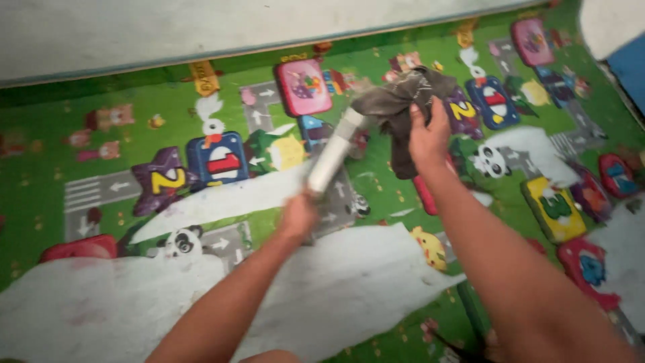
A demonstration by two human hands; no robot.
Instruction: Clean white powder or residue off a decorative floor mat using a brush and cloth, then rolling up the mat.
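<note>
The head camera looks down at two bare arms over a green play mat (80, 181) with bright pictures of animals and little roads. The left hand (297, 216) is closed around the low end of a white tube (334, 153), which tilts up and away from the person. The right hand (427, 136) is closed on a dark grey cloth (396, 107), pinching it with fingers and thumb. The cloth is bunched over the top end of the tube, touching it. Big white torn patches (349, 282) show on the mat under the arms. A pale wall (168, 27) runs along the far edge of the mat.
</note>
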